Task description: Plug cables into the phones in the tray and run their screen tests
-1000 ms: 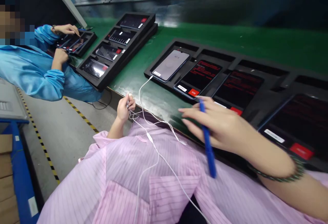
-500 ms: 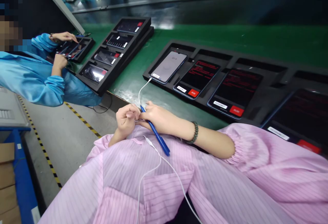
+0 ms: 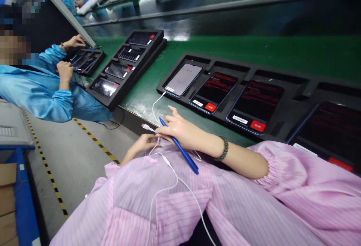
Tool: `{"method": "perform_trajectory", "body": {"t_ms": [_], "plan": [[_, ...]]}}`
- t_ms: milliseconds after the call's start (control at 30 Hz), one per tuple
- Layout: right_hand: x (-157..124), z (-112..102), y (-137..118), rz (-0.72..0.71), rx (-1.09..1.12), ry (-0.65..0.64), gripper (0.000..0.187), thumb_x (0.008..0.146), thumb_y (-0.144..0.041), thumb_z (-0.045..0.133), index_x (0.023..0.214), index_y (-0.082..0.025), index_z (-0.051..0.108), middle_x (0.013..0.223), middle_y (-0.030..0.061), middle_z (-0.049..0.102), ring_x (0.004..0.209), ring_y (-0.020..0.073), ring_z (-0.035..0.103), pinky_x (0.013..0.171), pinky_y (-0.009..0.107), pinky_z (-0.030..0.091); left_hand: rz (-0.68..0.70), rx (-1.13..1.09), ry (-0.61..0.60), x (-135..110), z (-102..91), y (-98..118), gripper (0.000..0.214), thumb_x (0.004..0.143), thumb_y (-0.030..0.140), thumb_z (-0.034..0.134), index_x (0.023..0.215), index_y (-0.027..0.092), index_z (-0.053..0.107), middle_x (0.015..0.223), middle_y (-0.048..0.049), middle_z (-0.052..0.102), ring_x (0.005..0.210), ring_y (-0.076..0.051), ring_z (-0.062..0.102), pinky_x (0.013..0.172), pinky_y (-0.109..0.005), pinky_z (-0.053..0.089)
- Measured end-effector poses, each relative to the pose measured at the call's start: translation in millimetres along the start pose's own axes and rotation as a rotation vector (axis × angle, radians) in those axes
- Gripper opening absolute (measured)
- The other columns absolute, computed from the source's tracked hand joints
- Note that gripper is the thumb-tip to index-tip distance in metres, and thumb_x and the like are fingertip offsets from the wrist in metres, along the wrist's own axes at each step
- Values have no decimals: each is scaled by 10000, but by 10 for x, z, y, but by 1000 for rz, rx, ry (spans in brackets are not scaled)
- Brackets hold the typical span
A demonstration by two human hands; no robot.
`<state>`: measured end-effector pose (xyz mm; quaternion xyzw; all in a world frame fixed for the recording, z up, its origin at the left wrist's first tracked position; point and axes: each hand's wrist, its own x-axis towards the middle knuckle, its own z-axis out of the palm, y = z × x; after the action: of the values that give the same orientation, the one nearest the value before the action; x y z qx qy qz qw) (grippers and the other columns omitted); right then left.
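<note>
My right hand [image 3: 182,130] is closed around a blue pen [image 3: 184,152], which slants down toward my lap. A white cable plug [image 3: 147,127] sticks out to the left of its fingertips. Lower and just left, my left hand [image 3: 141,144] pinches the white cable [image 3: 154,146] against the front of my pink striped smock; its fingertips are partly hidden. Beyond the hands, a phone with a light grey screen [image 3: 184,79] lies in a black foam tray [image 3: 166,82], with a white lead plugged into its lower end. Another white cord [image 3: 177,178] hangs down over my smock.
Phones with red text on dark screens [image 3: 214,90] fill other slots of the tray. Stacked phone trays [image 3: 113,101] stand further left on the green bench [image 3: 141,99]. A co-worker in blue [image 3: 36,92] handles another tray. More people work across the bench.
My left hand has dropped and turned to pinch the cable. The white plug now shows beside my right fingertips. My right hand has shifted slightly right with the pen.
</note>
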<state>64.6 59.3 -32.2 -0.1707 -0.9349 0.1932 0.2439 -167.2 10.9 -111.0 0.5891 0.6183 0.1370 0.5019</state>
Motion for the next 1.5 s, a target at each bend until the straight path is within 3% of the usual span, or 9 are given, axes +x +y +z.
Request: {"method": "perform_trajectory", "body": {"t_ms": [200, 300, 467, 633, 800, 900, 1133, 1333, 1500], "plan": [[-83, -125, 76, -18, -119, 145, 391, 1063, -328, 383, 963, -166, 725, 624, -10, 479, 736, 151, 446, 1130, 630, 258, -3, -88, -34, -146, 102, 110, 501, 547, 453, 892, 892, 103, 798, 556, 45, 522, 548, -90, 393, 552, -229, 287], [-127, -209, 91, -27, -165, 179, 425, 1071, -330, 348, 972, -165, 727, 637, -1, 493, 725, 146, 439, 1112, 645, 282, 63, -195, -14, -225, 55, 172, 599, 544, 631, 866, 804, 97, 789, 546, 21, 529, 532, -90, 399, 533, -237, 286], [-203, -248, 56, -103, -183, 68, 378, 1057, -229, 359, 972, -196, 726, 631, -8, 495, 739, 146, 436, 1132, 602, 288, 168, -392, 147, -262, -31, 317, 1040, 714, 999, 247, 735, 95, 761, 452, -10, 450, 405, -82, 279, 435, -264, 184], [-176, -126, -37, -89, -274, -57, 320, 1002, -134, 449, 786, -188, 678, 536, -14, 471, 742, 162, 426, 1157, 591, 249, 455, -508, 347, -362, -66, 589, 859, 800, 909, 382, 922, 163, 791, 759, -79, 648, 444, -72, 306, 427, -258, 214], [-130, -92, -59, 22, -284, 40, 365, 1032, -305, 477, 729, -175, 635, 545, -9, 496, 739, 161, 440, 1169, 635, 188, 531, -322, 319, -402, 67, 709, 743, 830, 854, 436, 591, 173, 612, 686, -82, 582, 555, -133, 424, 535, -298, 351], [-118, -200, 46, 82, -306, 182, 397, 1025, -451, 482, 783, -184, 648, 595, 8, 529, 826, 196, 496, 1154, 698, 146, 422, -242, 197, -388, -22, 670, 744, 851, 854, 356, 512, 195, 422, 577, -28, 445, 550, -133, 375, 548, -297, 334], [34, -368, 541, 450, -370, 286, 484, 929, -657, 530, 950, -180, 611, 874, 121, 646, 1071, 361, 510, 1012, 887, 90, 125, 10, -215, -367, -278, 234, 677, 692, 683, 748, 413, 184, 384, 453, 38, 285, 441, -80, 231, 437, -253, 162], [233, -225, 731, 513, -430, 222, 538, 861, -708, 597, 952, -180, 554, 893, 123, 653, 1143, 420, 502, 969, 905, 140, -90, 208, 173, -350, -344, -279, 618, 728, 570, 754, 406, 221, 358, 392, 51, 221, 406, -101, 214, 492, -275, 146], [264, -214, 844, 552, -427, 304, 570, 846, -745, 588, 924, -182, 543, 836, 128, 639, 1135, 428, 507, 953, 916, 139, -109, 305, 578, -326, -697, -219, 455, 926, 495, 521, 562, 229, 458, 475, 12, 379, 502, -163, 389, 559, -269, 224]]}}
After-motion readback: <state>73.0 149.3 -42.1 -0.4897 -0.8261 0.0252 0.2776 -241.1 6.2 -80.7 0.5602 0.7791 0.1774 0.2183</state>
